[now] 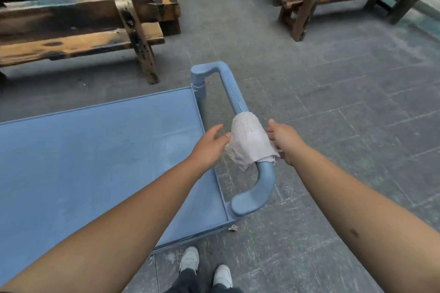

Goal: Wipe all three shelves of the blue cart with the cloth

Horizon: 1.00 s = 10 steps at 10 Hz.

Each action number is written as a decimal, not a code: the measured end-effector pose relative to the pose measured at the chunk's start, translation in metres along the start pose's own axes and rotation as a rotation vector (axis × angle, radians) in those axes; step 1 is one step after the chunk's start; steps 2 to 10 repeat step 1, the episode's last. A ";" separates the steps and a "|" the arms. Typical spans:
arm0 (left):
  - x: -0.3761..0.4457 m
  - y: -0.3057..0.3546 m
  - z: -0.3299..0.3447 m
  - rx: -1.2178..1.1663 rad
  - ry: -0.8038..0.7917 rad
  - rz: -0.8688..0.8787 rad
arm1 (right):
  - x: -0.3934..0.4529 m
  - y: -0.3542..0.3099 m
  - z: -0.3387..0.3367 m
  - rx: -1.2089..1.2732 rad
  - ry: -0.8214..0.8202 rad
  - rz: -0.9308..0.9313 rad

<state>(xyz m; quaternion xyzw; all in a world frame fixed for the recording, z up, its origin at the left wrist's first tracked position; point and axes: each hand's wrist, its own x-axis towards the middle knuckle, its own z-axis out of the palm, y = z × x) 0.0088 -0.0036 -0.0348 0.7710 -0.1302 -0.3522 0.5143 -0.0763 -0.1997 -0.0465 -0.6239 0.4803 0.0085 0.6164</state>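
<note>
Cloth (251,141): white, wrapped over the near part of the handle (232,89) of the blue cart (71,162).
Left hand (209,146): beside the cloth on its left, fingertips touching its edge, fingers loosely bent.
Right hand (283,141): on the right side, fingers curled on the cloth edge.
Top shelf (100,150): bare, dusty.
Floor (333,102): grey tiles, wooden benches (71,31) behind.

cloth (250,140) draped over cart handle (234,93), at right end of cart top shelf (95,150). left hand (209,145) left of cloth, right hand (283,140) right of it. benches (78,31) behind cart; shoes (190,259) near its front-right corner.
</note>
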 end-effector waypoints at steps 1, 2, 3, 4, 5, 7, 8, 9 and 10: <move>-0.007 0.005 -0.001 0.006 0.021 0.033 | -0.008 -0.016 -0.001 -0.171 0.126 -0.140; -0.007 0.005 -0.001 0.006 0.021 0.033 | -0.008 -0.016 -0.001 -0.171 0.126 -0.140; -0.007 0.005 -0.001 0.006 0.021 0.033 | -0.008 -0.016 -0.001 -0.171 0.126 -0.140; -0.007 0.005 -0.001 0.006 0.021 0.033 | -0.008 -0.016 -0.001 -0.171 0.126 -0.140; -0.007 0.005 -0.001 0.006 0.021 0.033 | -0.008 -0.016 -0.001 -0.171 0.126 -0.140; -0.007 0.005 -0.001 0.006 0.021 0.033 | -0.008 -0.016 -0.001 -0.171 0.126 -0.140; -0.007 0.005 -0.001 0.006 0.021 0.033 | -0.008 -0.016 -0.001 -0.171 0.126 -0.140; -0.007 0.005 -0.001 0.006 0.021 0.033 | -0.008 -0.016 -0.001 -0.171 0.126 -0.140; -0.007 0.005 -0.001 0.006 0.021 0.033 | -0.008 -0.016 -0.001 -0.171 0.126 -0.140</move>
